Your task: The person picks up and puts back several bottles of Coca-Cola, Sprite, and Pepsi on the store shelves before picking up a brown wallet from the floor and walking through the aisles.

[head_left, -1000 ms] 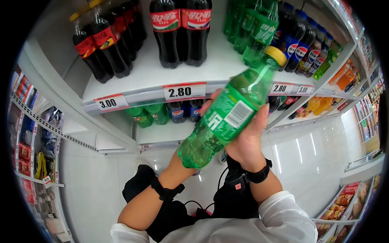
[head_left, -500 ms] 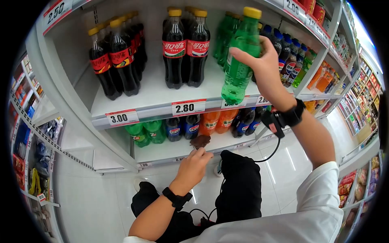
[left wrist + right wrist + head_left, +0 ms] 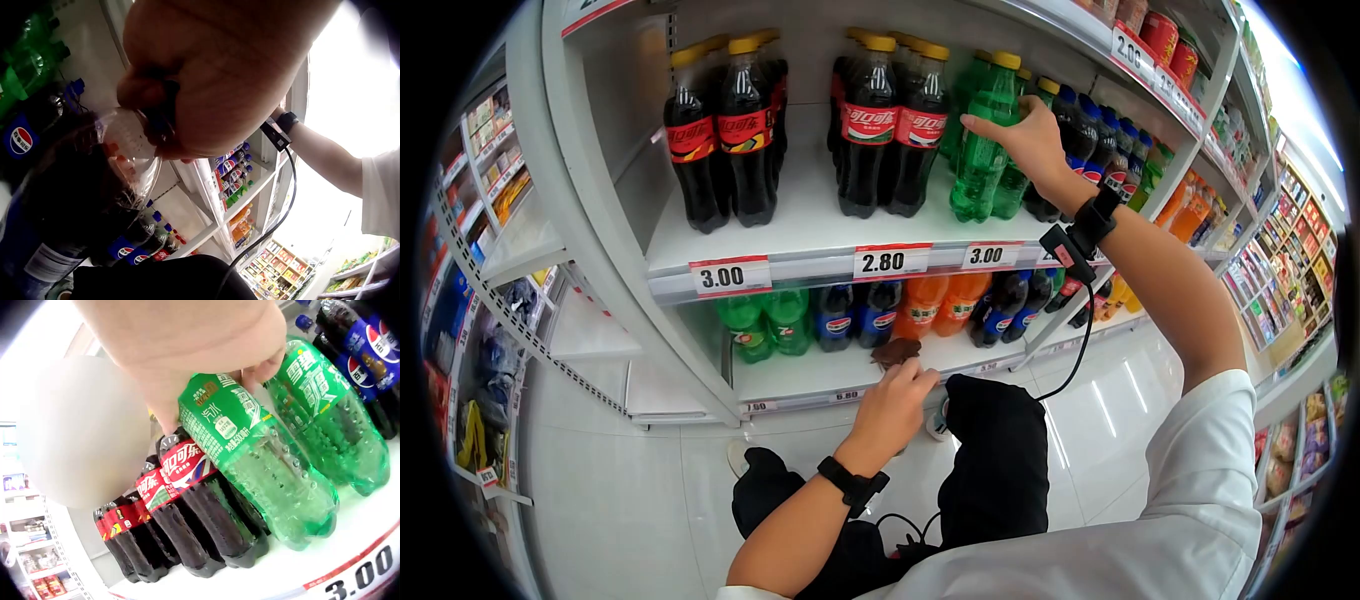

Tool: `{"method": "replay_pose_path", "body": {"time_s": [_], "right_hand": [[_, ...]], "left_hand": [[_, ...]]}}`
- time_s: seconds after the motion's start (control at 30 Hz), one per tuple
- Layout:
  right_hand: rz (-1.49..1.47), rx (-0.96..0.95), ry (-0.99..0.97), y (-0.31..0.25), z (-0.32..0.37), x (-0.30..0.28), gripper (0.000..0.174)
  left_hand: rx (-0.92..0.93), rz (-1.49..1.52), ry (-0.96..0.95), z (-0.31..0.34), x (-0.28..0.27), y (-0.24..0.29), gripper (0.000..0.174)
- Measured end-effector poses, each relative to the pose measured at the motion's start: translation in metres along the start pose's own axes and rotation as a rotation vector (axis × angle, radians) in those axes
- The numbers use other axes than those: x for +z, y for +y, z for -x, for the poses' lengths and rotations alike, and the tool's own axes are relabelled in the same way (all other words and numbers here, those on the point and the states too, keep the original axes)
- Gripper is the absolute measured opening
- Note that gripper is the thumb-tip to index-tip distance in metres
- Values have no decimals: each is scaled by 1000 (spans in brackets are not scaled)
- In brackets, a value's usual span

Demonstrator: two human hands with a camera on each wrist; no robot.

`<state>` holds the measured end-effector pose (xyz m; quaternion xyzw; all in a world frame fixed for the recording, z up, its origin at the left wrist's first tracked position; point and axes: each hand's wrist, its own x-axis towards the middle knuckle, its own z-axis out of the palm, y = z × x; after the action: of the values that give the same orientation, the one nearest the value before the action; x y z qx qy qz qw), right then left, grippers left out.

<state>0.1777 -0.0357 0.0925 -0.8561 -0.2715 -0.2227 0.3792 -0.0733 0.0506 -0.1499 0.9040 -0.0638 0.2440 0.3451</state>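
On the middle shelf [image 3: 810,225] my right hand [image 3: 1040,145] grips a green Sprite bottle [image 3: 978,180] around its upper part, thumb on one side and fingers on the other. The bottle stands upright at the front of its row, beside another Sprite bottle [image 3: 337,425] and to the right of the Coca-Cola bottles [image 3: 868,150]. Lower down, my left hand [image 3: 890,410] is in front of the bottom shelf. Its curled fingers hold a large dark cola bottle [image 3: 69,187] with a blue label by the neck; the hand covers its cap.
Pepsi bottles [image 3: 1090,135] line the right of the middle shelf. Green 7UP [image 3: 786,320], Pepsi and orange soda bottles [image 3: 922,305] stand on the bottom shelf. Price tags [image 3: 893,261] run along the shelf edge. A black cable [image 3: 1085,345] hangs from the right wrist.
The Sprite bottle went from tilted before my body to upright on the shelf, in my right hand. My left hand, earlier behind that bottle, is now at the cola bottle's neck.
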Motion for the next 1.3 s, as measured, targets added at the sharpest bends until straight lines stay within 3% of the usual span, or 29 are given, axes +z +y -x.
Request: {"method": "replay_pose_path", "body": {"time_s": [0.33, 0.43, 0.53, 0.6, 0.63, 0.7, 0.73, 0.87, 1.1, 1.17, 1.3], "right_hand": [[63, 7, 50, 15, -9, 18, 101], [28, 45, 18, 27, -19, 18, 107], [68, -38, -16, 27, -26, 12, 111], [93, 145, -334, 1, -23, -9, 87], [93, 149, -335, 0, -24, -13, 87], [50, 70, -309, -3, -29, -20, 82], [34, 90, -259, -8, -30, -24, 72], [-61, -10, -317, -2, -43, -39, 63], [242, -123, -203, -11, -41, -30, 67], [470, -475, 9, 6, -52, -21, 76], [581, -468, -14, -13, -35, -27, 82]], "left_hand": [[11, -38, -11, 1, -2, 0, 20], [16, -42, -15, 0, 0, 0, 20], [32, -26, 0, 0, 4, 1, 20], [53, -24, 0, -1, 6, 3, 20], [52, -23, -4, -1, 6, 4, 20], [64, -20, -3, -2, 8, 4, 20], [64, -18, -6, -2, 9, 5, 20], [55, -20, -48, -3, 11, 7, 20], [50, -1, -77, -3, 12, 10, 20], [47, 3, -79, -2, 12, 10, 20], [53, 6, -73, -1, 14, 8, 20]]}}
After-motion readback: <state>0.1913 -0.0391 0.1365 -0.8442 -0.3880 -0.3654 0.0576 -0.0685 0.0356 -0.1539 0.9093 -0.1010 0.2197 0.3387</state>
